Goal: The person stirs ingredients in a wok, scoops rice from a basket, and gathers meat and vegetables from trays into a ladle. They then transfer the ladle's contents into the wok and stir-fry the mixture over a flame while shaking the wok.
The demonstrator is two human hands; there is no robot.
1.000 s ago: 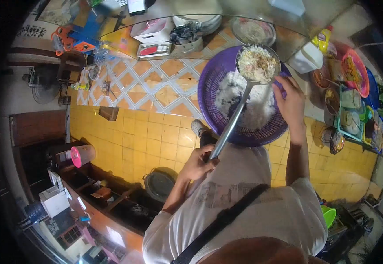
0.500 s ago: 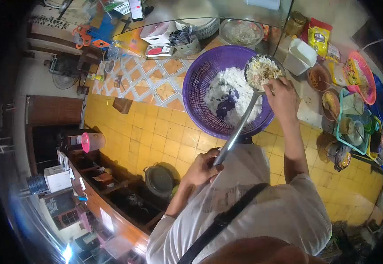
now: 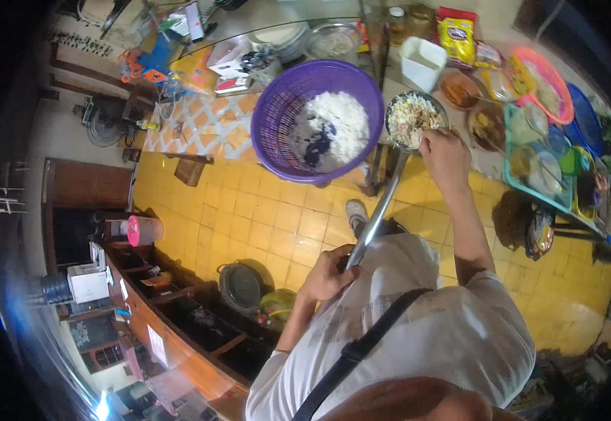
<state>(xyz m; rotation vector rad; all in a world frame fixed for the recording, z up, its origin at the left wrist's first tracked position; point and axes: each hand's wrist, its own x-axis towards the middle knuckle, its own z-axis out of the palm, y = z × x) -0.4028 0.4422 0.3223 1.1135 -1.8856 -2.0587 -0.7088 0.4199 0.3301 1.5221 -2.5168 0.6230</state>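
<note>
My left hand grips the end of a long metal ladle's handle. The ladle's bowl is full of a pale rice mix and hangs just right of a purple basket that holds white rice. My right hand reaches up to the bowl, its fingers touching the food at the near rim; whether it holds any is not visible.
Right of the ladle stand a white tub, brown bowls of food, an orange plate and a teal tray of cups. Plates and packets lie behind the basket. A yellow tiled floor lies below, with a pot by dark shelves.
The ladle has swung right, from over the purple basket to beside it. My right hand stays at the ladle's bowl. The view has shifted, so the basket sits further left.
</note>
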